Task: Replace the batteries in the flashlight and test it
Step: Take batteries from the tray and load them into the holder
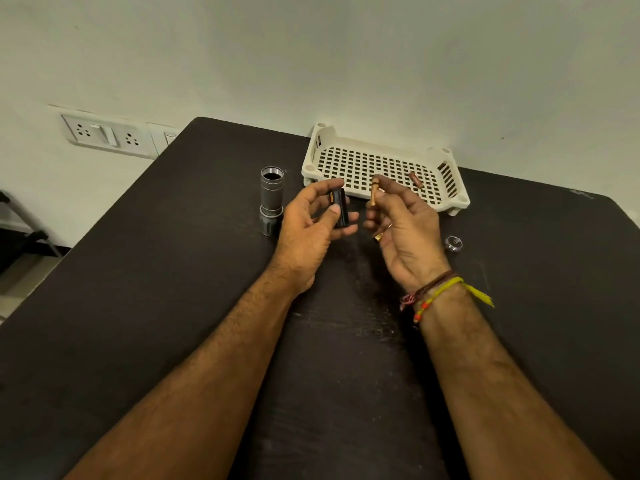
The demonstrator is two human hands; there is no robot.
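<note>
From the head camera, the person's two bare forearms are reaching out over a dark, matte black table (138, 306) whose surface is showing pale scuffs down its middle. The left hand (311, 230) is holding a short black cylindrical battery holder (340, 207) upright, with the thumb lying across its front and the other fingers curling round behind it. The right hand (401, 230) is pinching a slim gold-coloured cylindrical battery (374, 194) between thumb and fingertips, holding it nearly upright just beside the holder but apart from it; a second gold-coloured end (377, 237) is peeking out lower in the same palm (whether that is another battery, I cannot tell). Brown, yellow and orange thread bracelets (436, 292) are circling the right wrist.

The grey metal flashlight body (271, 204) is standing on its head end to the left of the hands, its open tube facing up. A small silvery round end cap (453, 243) is lying on the table to the right of the right hand. A white perforated plastic tray (346, 157) is sitting against the wall behind the hands, and a reddish-brown cylindrical battery (415, 179) is lying inside it. A white wall socket panel (104, 135) is showing at the far left.
</note>
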